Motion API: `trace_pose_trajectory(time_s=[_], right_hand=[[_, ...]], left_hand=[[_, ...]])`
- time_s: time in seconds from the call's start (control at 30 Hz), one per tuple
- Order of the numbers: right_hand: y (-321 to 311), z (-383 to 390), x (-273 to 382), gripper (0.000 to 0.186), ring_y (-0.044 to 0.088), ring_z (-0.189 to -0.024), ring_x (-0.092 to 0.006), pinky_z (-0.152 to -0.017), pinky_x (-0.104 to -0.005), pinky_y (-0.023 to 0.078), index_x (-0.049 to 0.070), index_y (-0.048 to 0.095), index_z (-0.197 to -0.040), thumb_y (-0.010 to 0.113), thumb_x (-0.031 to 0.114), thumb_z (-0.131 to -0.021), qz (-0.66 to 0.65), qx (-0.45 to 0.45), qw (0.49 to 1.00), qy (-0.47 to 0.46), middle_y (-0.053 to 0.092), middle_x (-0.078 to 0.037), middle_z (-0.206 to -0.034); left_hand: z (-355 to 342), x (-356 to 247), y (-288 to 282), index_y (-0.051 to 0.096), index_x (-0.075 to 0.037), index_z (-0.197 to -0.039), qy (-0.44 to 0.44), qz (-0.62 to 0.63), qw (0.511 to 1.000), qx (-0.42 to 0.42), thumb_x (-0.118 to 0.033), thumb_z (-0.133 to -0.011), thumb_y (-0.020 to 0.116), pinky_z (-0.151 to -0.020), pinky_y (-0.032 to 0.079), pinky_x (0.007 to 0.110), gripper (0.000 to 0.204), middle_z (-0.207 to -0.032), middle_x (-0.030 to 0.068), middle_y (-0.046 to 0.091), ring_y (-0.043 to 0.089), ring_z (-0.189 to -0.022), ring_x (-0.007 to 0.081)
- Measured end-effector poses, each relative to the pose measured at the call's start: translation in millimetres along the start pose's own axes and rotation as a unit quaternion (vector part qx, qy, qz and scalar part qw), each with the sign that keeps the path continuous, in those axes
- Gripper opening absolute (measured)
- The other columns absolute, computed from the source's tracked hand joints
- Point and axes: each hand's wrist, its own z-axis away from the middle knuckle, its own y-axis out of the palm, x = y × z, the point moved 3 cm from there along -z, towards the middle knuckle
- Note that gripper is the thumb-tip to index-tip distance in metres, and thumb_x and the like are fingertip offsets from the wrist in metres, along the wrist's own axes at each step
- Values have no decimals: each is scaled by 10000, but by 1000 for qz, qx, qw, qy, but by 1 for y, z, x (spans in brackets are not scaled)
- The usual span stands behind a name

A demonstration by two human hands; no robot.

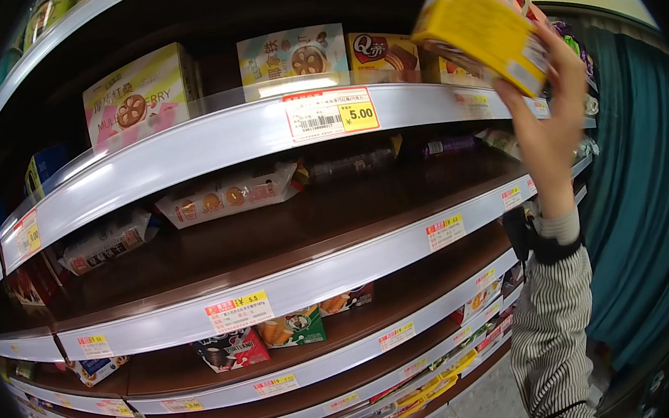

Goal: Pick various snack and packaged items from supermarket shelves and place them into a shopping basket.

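The right hand point(546, 123) has a yellow box point(482, 33) pinched at its lower corner, raised up by the top shelf point(209, 144). It looks light, stiff cardboard that would dent if squeezed; gripping across its flat sides seems safest. The left hand isn't in sight.

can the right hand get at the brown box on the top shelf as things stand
Probably not yet: the right hand is raised near the brown box, with nothing between them, but it already grips a yellow box.
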Motion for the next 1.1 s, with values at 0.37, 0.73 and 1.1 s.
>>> trace_pose_trajectory(time_s=[0.37,0.73,1.1], right_hand=[[-136,149,81,507,471,-1057,-257,-915,-369,399,61,455,-1140,628,396,-801,-60,74,960,265,408,-191,-1113],[-167,322,202,314,462,-1013,-287,-909,-364,365,33,535,-1050,657,121,-775,-213,424,620,625,487,-142,-1051],[-173,349,236,298,490,-990,-220,-855,-332,416,40,427,-1200,500,151,-933,-366,429,272,780,494,-141,-1096]], left_hand=[[3,-35,4,544,-6,-1118,39,-51,997,-43,-258,-867,557,-661,502,371,355,-851,165,638,625,-745,279],[-33,-123,-2,387,-44,-1312,-31,578,813,-66,-360,-931,502,-805,488,343,508,-1107,81,565,580,-970,193],[-17,-134,29,315,-65,-1359,-114,536,831,-97,-220,-948,519,-917,429,262,484,-1236,100,443,480,-1120,140]])
